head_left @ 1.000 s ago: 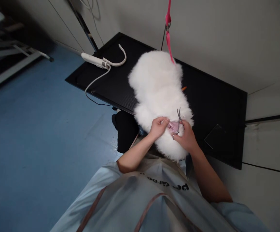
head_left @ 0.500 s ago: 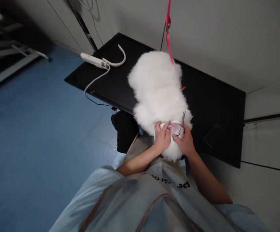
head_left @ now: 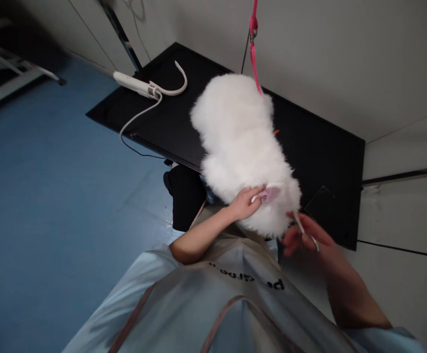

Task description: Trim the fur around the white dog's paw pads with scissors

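A fluffy white dog [head_left: 235,117] lies or stands on a black grooming table [head_left: 324,157]; its legs and face do not show. At the dog's near end, my left hand [head_left: 248,202] presses thumb and fingers on the edge of a pink, bare-skinned flap that looks like its turned-back ear [head_left: 270,194]. My right hand [head_left: 309,235], smeared by motion, is off to the right beside the fur. It holds a pair of scissors [head_left: 299,223], with a finger loop showing at the hand and the blades pointing up and away from me.
A pink strap [head_left: 255,68] hangs from above down to the dog's far end. On the table's left lies a white, hook-ended device [head_left: 136,84] with a cord. A small orange thing [head_left: 276,132] pokes out beside the dog. Behind the table stands a pale wall [head_left: 327,63].
My right hand has drawn back from the ear to the lower right, taking the scissors along. My left hand stays by the ear, and the dog's near end has shifted slightly right.
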### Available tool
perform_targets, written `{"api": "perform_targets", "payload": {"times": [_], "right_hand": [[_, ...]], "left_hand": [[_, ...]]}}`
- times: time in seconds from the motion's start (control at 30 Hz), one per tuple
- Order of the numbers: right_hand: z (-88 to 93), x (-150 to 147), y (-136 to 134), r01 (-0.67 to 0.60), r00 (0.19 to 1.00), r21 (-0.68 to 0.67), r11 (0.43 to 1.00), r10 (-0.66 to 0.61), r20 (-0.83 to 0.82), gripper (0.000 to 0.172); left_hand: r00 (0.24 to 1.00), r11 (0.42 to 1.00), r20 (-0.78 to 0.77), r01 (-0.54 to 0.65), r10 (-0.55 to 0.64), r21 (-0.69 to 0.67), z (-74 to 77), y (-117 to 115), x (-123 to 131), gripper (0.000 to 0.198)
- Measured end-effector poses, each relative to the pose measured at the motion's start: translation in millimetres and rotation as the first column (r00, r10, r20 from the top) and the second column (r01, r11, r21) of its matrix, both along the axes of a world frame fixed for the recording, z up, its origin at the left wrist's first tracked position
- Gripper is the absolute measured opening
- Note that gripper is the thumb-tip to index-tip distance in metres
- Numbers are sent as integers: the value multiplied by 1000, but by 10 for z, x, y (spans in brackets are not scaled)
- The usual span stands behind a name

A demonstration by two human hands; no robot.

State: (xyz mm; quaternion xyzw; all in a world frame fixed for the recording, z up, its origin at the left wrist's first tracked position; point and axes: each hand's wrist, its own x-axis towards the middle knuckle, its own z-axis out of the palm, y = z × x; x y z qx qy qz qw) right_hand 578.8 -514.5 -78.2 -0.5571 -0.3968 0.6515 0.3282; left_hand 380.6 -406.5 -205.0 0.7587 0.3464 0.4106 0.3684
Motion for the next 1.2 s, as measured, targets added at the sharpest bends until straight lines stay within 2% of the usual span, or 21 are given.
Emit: {"api": "perform_targets", "payload": {"times": [0.03, 0.1, 0.27, 0.47, 0.63, 0.8, 0.9, 1.03, 1.13, 1.2], "right_hand": [[50, -75, -31, -85, 986, -123, 989, 65, -156, 53], [95, -213, -23, -165, 936, -289, 943, 57, -349, 43], [86, -299, 161, -145, 850, -429, 892, -109, -515, 37], [93, -313, 240, -122, 831, -480, 869, -175, -527, 38], [134, -402, 238, -5, 863, -472, 881, -235, -448, 29], [197, -373, 200, 89, 881, -408, 909, -263, -394, 30], [199, -315, 210, 54, 874, -409, 911, -241, -422, 31], [162, -286, 306, -60, 826, -505, 861, -241, -509, 37], [145, -319, 386, -64, 807, -553, 831, -283, -518, 42], [145, -354, 411, -50, 804, -550, 833, -293, -517, 38]], "left_hand": [[999, 1000, 37, -9, 10, -20, 16, 3, 18, 42], [993, 996, 96, -56, 63, -75, 45, -3, 50, 37], [983, 957, 102, -123, 154, -264, 97, -30, 84, 24], [985, 961, 116, -91, 125, -262, 155, -33, 86, 10], [980, 979, 163, -85, 116, -183, 135, -30, 129, 6], [965, 954, 200, -109, 168, -278, 85, -13, 189, 5], [953, 933, 217, -128, 209, -337, 54, 3, 214, 8], [942, 935, 247, -141, 228, -324, 41, 13, 219, 10], [949, 947, 241, -128, 203, -294, 50, -2, 202, 10], [950, 957, 240, -137, 200, -256, 48, -25, 192, 10]]}}
